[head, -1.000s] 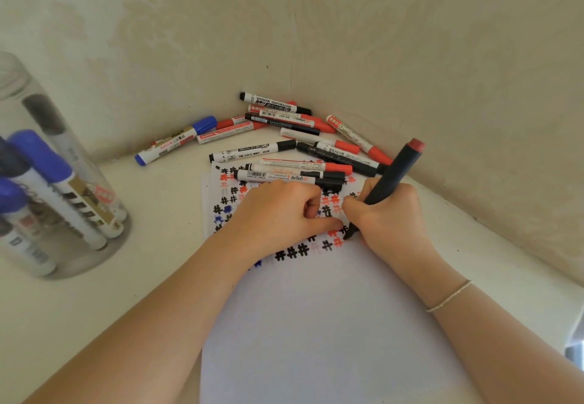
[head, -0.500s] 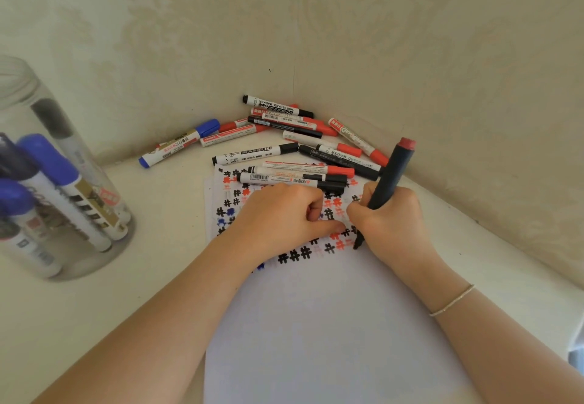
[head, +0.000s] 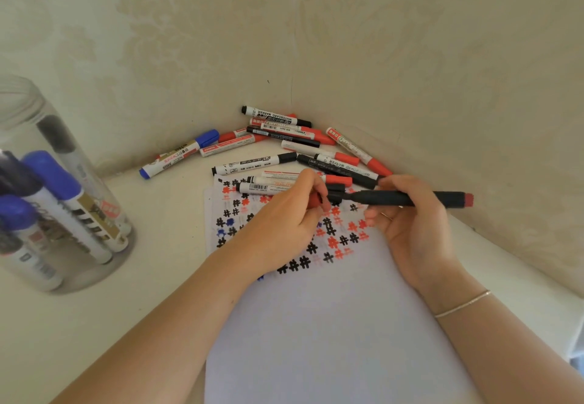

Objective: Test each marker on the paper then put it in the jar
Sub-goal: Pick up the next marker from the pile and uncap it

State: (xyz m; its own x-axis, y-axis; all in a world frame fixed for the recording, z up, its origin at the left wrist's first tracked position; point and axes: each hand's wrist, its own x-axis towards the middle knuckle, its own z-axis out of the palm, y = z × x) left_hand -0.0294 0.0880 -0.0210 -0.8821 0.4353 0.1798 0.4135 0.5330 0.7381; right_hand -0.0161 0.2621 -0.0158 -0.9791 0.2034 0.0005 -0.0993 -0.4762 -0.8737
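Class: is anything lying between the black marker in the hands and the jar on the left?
Nothing visible. The bare tabletop separates the black marker from the jar; only the left hand and its forearm lie that way.

I see the far corner is choked: a heap of markers [head: 303, 147] lies packed against both walls [head: 410, 56], nothing passes there without touching one. Both hands sit over the top of the paper [head: 331, 324], the left hand [head: 284, 223] and right hand [head: 414, 229] close together, a black marker [head: 398, 198] lying level across between them, barring the way to the heap. The jar [head: 41, 201] stands far left, well apart. Between jar and paper the counter [head: 164, 245] runs bare; my left forearm crosses it lower down. The near paper lies open.
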